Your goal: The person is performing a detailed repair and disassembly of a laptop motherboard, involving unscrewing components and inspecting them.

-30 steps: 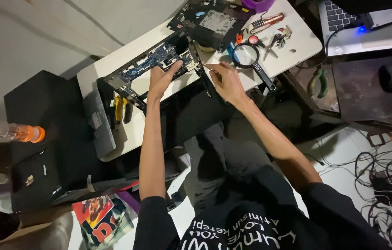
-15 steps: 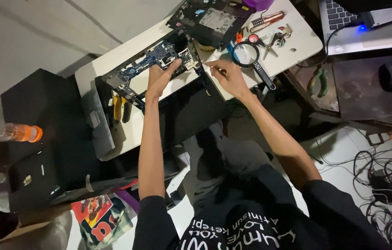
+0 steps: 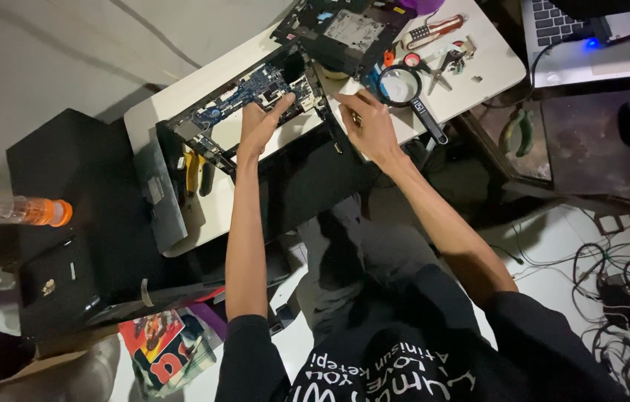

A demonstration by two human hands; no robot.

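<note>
**Opened laptop on white table, both hands at work**

Table [image 3: 471, 71]: white, cluttered.
Laptop base [image 3: 255, 97]: lies open, circuit board bare; best steadied flat while parts are eased.
Left hand [image 3: 259, 126]: spread open, pressing on the board.
Right hand [image 3: 371, 126]: fingers curled beside the base; any tool held is too small to make out.
Magnifying glass [image 3: 404, 85]: just beside it.

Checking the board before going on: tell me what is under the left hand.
The left hand rests flat on the opened laptop chassis, beside its blue circuit board. The board's part beneath the palm and fingers is covered, so nothing there can be told.
</note>
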